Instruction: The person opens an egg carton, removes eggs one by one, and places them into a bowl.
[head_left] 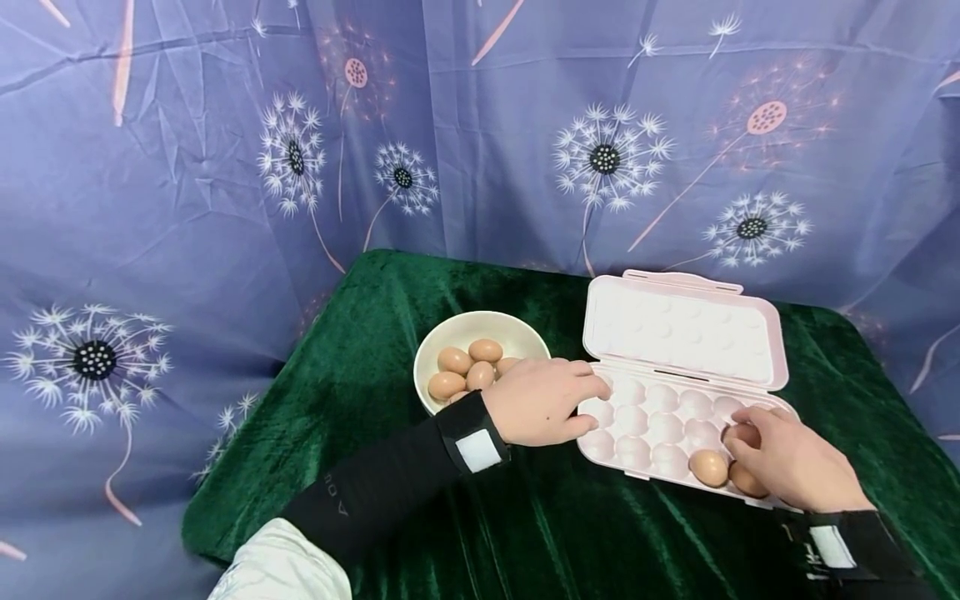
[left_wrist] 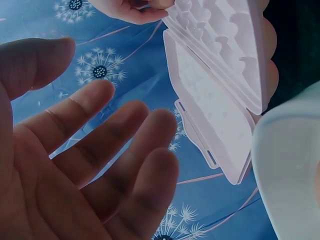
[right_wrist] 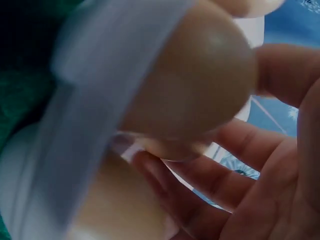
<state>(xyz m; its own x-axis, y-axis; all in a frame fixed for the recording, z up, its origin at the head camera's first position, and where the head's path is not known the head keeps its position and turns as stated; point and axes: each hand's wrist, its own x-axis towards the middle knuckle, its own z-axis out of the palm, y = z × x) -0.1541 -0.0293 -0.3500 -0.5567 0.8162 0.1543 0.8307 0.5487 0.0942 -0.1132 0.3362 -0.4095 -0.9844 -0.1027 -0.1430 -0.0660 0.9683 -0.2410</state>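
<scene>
My right hand (head_left: 798,462) pinches a brown egg (head_left: 741,435) with thumb and fingers, at the right end of the pink egg carton (head_left: 648,475). Two more brown eggs sit in the front row of cups: one egg (head_left: 708,468) stands in full sight, the other (head_left: 747,480) is partly covered by the hand. Up close in the right wrist view, eggs (right_wrist: 195,75) crowd near the fingers. Palm down, my left hand (head_left: 543,400) hovers between bowl and carton, its loosely spread fingers over the carton's left edge. The left wrist view shows nothing held in its fingers (left_wrist: 95,135).
A cream bowl (head_left: 517,327) with several brown eggs (head_left: 453,361) stands left of the carton, partly behind the left hand. The carton lid (head_left: 682,329) leans open toward the back. Dark green cloth (head_left: 360,375) covers the table, and a dandelion-patterned curtain (head_left: 495,167) hangs behind.
</scene>
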